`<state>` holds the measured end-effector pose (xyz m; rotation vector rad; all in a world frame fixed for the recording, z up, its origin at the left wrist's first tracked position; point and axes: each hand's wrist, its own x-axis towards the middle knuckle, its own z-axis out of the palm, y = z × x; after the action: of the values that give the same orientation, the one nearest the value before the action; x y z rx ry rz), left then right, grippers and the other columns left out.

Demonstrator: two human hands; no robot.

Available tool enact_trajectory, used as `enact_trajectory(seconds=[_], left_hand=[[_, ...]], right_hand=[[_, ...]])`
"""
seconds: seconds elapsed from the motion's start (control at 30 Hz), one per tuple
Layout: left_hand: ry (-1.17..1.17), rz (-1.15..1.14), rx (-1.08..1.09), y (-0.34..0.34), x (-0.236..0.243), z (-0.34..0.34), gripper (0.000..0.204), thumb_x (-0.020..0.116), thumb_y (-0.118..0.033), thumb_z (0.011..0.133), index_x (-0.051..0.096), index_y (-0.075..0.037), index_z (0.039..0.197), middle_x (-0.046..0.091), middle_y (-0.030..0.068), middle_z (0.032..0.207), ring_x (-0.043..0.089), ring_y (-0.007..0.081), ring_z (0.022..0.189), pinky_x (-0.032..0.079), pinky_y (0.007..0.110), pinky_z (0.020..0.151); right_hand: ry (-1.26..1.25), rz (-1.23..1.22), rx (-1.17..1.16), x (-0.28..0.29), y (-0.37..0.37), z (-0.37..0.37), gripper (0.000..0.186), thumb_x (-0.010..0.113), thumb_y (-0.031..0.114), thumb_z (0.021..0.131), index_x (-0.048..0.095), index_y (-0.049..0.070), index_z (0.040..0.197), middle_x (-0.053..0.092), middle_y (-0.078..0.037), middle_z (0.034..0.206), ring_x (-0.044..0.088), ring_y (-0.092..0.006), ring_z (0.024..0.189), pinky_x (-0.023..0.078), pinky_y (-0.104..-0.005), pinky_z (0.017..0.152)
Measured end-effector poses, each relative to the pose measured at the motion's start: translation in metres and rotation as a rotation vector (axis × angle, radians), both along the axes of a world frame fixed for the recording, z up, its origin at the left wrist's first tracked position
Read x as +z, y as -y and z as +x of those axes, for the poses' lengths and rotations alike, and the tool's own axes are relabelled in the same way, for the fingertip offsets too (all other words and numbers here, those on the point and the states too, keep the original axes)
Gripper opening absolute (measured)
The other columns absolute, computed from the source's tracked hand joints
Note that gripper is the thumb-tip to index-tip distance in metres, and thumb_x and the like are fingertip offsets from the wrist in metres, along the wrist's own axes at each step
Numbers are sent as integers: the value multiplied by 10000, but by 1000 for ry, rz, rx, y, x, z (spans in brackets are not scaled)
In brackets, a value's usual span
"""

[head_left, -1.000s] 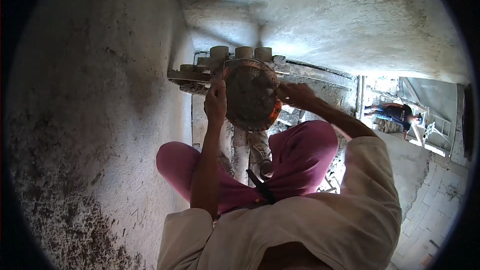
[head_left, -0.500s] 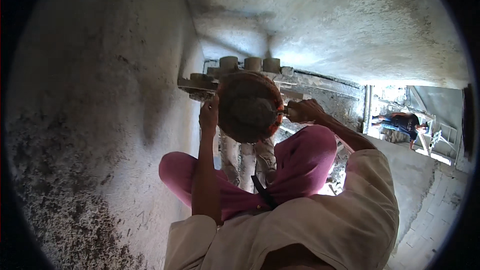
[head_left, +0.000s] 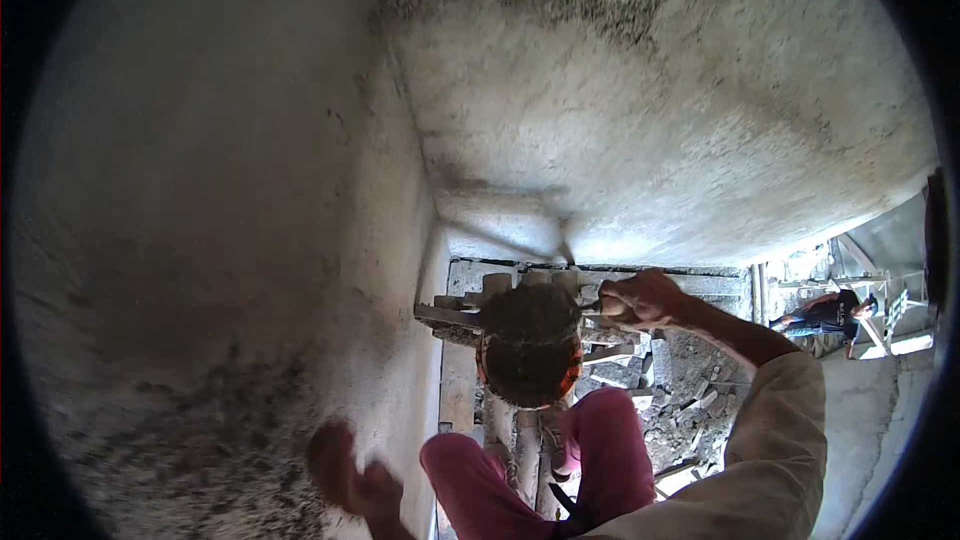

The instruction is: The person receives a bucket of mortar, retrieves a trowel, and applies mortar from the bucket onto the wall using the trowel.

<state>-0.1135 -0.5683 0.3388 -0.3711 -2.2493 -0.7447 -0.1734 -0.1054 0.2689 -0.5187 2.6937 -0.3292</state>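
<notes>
My right hand (head_left: pixel 645 300) is wrapped round the handle of a trowel (head_left: pixel 592 308). A grey heap of wet mortar (head_left: pixel 532 314) lies on its blade, which is mostly hidden under the load. Just below the raised trowel stands a round orange-rimmed basin (head_left: pixel 573 377), dark with mortar inside and partly covered by the heap. My left hand (head_left: pixel 355 475) is off the basin, low beside the rough left wall, and smeared by motion, so its fingers do not show clearly.
Plastered walls (head_left: pixel 620 140) meet in a corner ahead. Planks (head_left: pixel 447 316) and round posts lie around the basin, above my pink-trousered knees (head_left: pixel 612 445). Rubble (head_left: pixel 695 400) covers the ground to the right. Another person (head_left: pixel 835 313) stands by timber framing at the far right.
My left hand has let go of the basin's rim and moved down and left. The trowel has come up out of the basin with mortar on it. My view has tilted upward.
</notes>
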Motion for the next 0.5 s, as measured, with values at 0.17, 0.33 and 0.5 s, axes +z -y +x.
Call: enact_trajectory(seconds=[0.17, 0.33, 0.5], left_hand=[[-256, -315, 227, 65, 169, 48, 341, 574, -362, 952, 666, -61, 1084, 585, 142, 1209, 551, 296, 1065, 436, 424, 903], [-300, -613, 563, 83, 310, 22, 319, 622, -380, 917, 693, -96, 1044, 542, 147, 1285, 523, 308, 1117, 396, 465, 941], [-306, -889, 830, 84, 400, -29, 298, 670, -399, 883, 720, -131, 1003, 499, 152, 1361, 495, 320, 1169, 356, 505, 979]], right_hand=[[-268, 96, 231, 207, 48, -51, 451, 753, 336, 730, 574, 168, 1109, 610, -38, 912, 666, -250, 774, 532, -390, 687], [-283, -52, 401, 360, 88, -77, 477, 741, 354, 748, 567, 171, 1153, 653, -28, 979, 675, -228, 838, 544, -398, 696], [-286, -253, 393, 465, 98, -72, 463, 735, 339, 778, 578, 142, 1167, 672, -64, 983, 679, -268, 862, 559, -426, 723]])
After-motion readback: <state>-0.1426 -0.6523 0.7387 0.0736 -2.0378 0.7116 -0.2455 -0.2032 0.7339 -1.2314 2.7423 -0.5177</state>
